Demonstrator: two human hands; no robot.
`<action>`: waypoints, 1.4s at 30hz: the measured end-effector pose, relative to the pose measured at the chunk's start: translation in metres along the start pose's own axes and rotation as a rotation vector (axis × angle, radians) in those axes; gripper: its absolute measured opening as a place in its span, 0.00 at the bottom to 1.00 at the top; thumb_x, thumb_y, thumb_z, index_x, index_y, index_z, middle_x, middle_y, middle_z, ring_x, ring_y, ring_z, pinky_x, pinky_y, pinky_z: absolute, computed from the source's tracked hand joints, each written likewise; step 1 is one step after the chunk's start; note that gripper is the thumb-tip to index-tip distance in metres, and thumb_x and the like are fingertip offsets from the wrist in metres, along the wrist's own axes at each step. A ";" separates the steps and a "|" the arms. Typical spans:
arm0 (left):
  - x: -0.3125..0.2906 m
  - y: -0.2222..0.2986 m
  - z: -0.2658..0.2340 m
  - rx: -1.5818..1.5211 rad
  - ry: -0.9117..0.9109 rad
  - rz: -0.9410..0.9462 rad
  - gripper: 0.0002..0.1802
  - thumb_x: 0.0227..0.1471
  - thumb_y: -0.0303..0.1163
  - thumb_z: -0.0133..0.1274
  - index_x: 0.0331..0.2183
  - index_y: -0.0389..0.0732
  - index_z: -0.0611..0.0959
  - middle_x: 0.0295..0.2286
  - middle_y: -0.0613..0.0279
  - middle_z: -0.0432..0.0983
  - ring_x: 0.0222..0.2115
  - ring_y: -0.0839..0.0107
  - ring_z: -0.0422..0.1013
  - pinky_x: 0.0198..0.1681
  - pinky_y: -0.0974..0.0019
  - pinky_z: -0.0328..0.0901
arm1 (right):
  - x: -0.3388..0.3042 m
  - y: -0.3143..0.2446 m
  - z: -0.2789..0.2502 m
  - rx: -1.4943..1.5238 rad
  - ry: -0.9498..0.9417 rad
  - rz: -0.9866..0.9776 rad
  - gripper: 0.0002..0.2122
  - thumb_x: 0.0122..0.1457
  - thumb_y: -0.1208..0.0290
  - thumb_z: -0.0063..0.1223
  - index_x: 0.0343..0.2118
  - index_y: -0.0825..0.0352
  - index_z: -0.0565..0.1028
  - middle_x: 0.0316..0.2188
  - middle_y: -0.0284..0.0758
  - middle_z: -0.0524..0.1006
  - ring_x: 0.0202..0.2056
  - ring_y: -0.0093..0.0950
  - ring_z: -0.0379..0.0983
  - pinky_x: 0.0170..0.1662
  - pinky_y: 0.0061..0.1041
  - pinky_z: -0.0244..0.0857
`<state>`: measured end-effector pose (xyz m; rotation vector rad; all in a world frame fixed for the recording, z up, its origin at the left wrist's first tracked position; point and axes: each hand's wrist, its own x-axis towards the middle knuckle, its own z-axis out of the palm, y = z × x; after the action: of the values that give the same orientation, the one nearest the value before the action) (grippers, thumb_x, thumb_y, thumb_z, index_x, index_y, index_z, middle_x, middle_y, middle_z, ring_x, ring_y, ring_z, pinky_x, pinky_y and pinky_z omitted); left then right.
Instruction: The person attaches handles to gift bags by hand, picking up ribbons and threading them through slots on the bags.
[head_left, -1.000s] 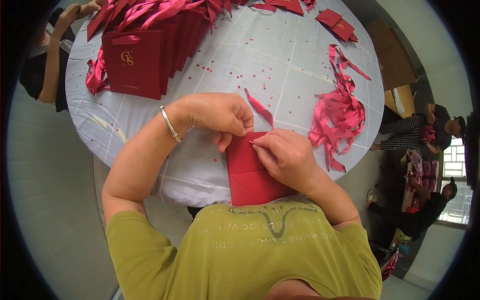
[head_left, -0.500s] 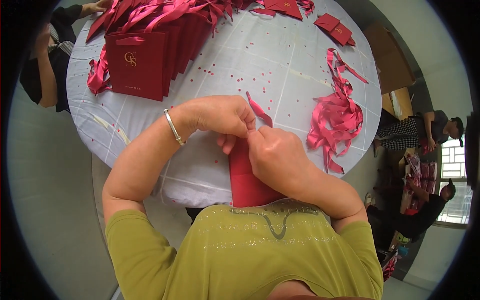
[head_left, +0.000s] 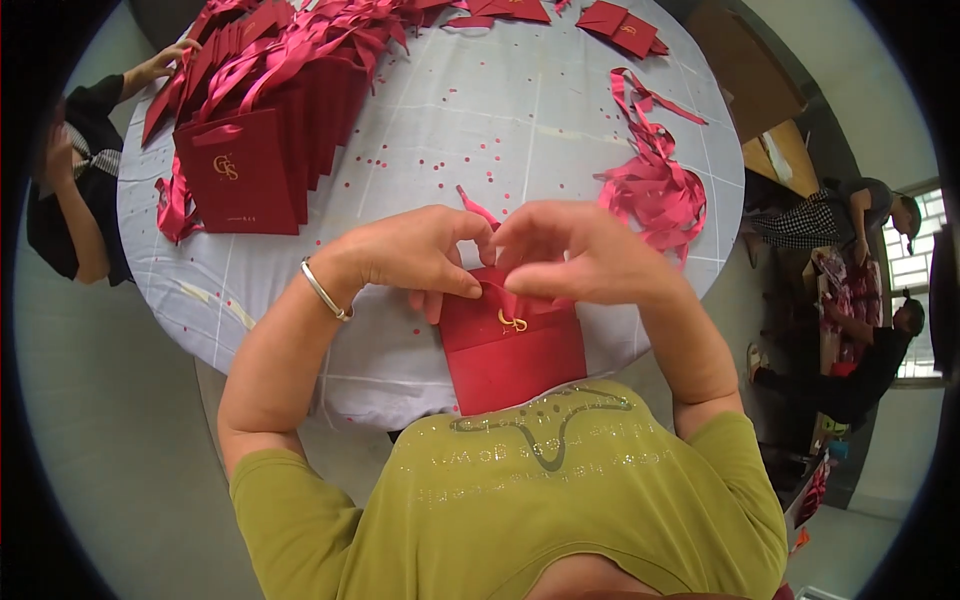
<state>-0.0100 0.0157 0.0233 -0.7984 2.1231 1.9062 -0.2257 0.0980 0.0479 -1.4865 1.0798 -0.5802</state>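
Round tabletop under a pale, lined cloth, scattered with small red dots; standing red bags at upper left, a heap of pink ribbon at right.

Sample: one flat red bag with a gold mark, at the near rim of the tabletop, just in front of the wearer's green shirt. Left hand: thumb on the bag's upper part, other fingers curled by its left edge; cannot tell whether they clamp it. Right hand: arched, thumb and forefinger apart over the upper part; cannot tell whether its other fingers hold anything. A short pink ribbon shows between the thumbs.

Handling (judged): light; stiff card that probably creases if bent hard. Ribbon likely soft, limp and slippery. Best hold on the bag: a flat pinch at a side edge near the top, clear of the gold mark; ribbon between thumb and fingertip, close to the card.

Hard to make out: the bag's top corners and any holes, covered by the hands; its underside; the ribbon's ends; the right fingers, slightly blurred. Bags at the far rim are cut off by the frame.
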 end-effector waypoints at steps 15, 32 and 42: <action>-0.001 -0.002 0.002 0.025 -0.016 -0.031 0.04 0.55 0.26 0.54 0.35 0.39 0.76 0.19 0.64 0.78 0.18 0.75 0.77 0.17 0.74 0.67 | -0.034 0.036 -0.026 -0.067 0.298 0.020 0.05 0.57 0.77 0.56 0.36 0.70 0.79 0.31 0.28 0.79 0.32 0.15 0.73 0.34 0.15 0.66; -0.017 0.018 0.022 0.085 0.200 0.095 0.03 0.50 0.21 0.51 0.29 0.33 0.79 0.21 0.59 0.79 0.20 0.74 0.78 0.22 0.72 0.70 | 0.053 0.019 -0.013 -0.180 -0.252 0.007 0.08 0.53 0.76 0.55 0.35 0.71 0.79 0.27 0.30 0.79 0.30 0.20 0.73 0.34 0.21 0.67; -0.016 0.019 0.024 0.176 0.230 0.164 0.02 0.45 0.19 0.53 0.26 0.34 0.77 0.17 0.63 0.77 0.19 0.76 0.78 0.20 0.75 0.67 | 0.071 0.029 -0.005 0.175 -0.327 0.434 0.08 0.43 0.82 0.60 0.28 0.63 0.78 0.18 0.26 0.72 0.19 0.16 0.64 0.19 0.18 0.53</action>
<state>-0.0106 0.0438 0.0433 -0.8662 2.5250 1.7400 -0.2060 0.0364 0.0061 -1.1018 1.0212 -0.1159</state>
